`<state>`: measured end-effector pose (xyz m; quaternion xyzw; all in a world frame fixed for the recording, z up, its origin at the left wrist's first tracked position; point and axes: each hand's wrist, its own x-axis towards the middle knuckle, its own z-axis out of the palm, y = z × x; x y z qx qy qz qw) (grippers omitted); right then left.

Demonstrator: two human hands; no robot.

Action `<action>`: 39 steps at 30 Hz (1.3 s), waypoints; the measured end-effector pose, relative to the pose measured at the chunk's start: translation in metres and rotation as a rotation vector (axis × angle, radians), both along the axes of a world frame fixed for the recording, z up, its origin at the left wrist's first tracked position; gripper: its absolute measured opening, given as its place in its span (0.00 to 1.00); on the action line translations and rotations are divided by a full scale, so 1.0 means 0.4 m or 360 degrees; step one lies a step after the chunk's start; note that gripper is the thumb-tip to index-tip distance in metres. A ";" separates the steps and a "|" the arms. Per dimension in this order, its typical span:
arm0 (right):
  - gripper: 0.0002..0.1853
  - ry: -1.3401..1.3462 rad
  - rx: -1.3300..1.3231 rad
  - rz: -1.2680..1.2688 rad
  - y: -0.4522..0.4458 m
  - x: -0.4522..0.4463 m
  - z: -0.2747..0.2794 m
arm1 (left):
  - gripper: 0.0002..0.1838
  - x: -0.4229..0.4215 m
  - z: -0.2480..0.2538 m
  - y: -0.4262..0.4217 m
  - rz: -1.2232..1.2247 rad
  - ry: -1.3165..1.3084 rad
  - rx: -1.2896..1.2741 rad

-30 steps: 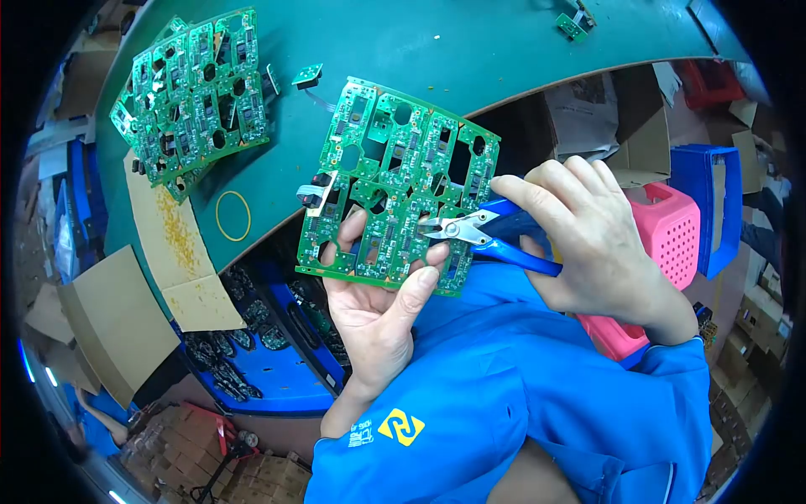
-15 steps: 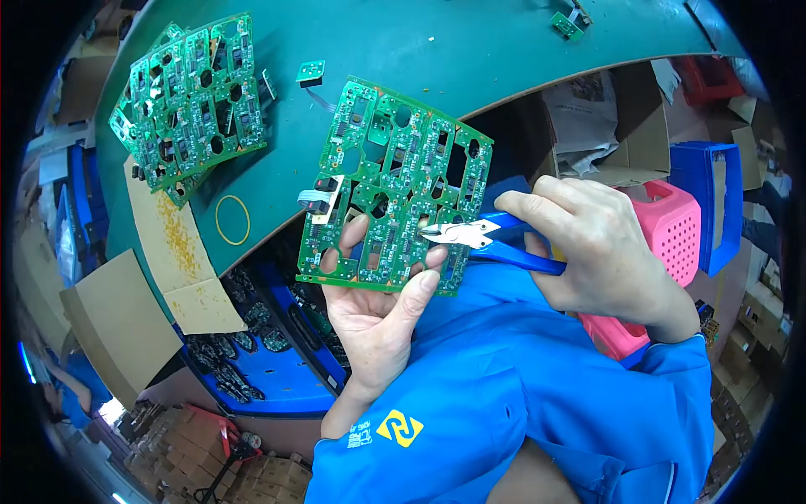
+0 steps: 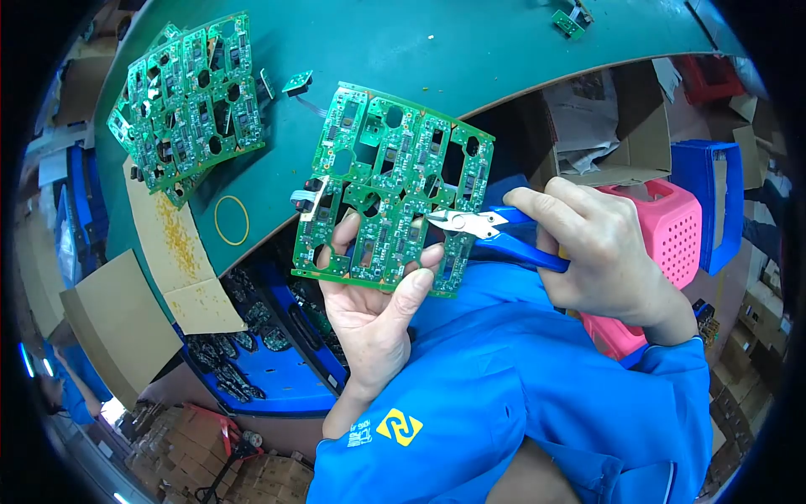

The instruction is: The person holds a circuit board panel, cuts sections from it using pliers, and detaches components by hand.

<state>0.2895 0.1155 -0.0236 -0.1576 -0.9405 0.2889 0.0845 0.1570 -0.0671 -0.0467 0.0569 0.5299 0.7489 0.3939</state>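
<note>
In the head view, the left hand (image 3: 374,315) grasps the circuit panel (image 3: 393,191) from below, thumb at the near edge. The right hand (image 3: 592,252) grasps the blue-handled pliers (image 3: 483,224), whose tips are over this panel. Beyond the left hand, other boards (image 3: 191,105) lie on the desk (image 3: 361,42).

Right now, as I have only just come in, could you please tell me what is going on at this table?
A person in blue clothing holds a green circuit board panel in the left hand, partly over the table edge. The right hand grips blue-handled pliers, their tips at the panel's face; I cannot tell whether they touch it. More panels lie piled on the green table, at the picture's upper left.
</note>
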 end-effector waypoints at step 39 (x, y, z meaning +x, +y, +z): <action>0.26 0.0026 0.0080 -0.0002 -0.006 -0.001 0.005 | 0.41 0.004 -0.005 0.003 -0.0001 0.0017 -0.0002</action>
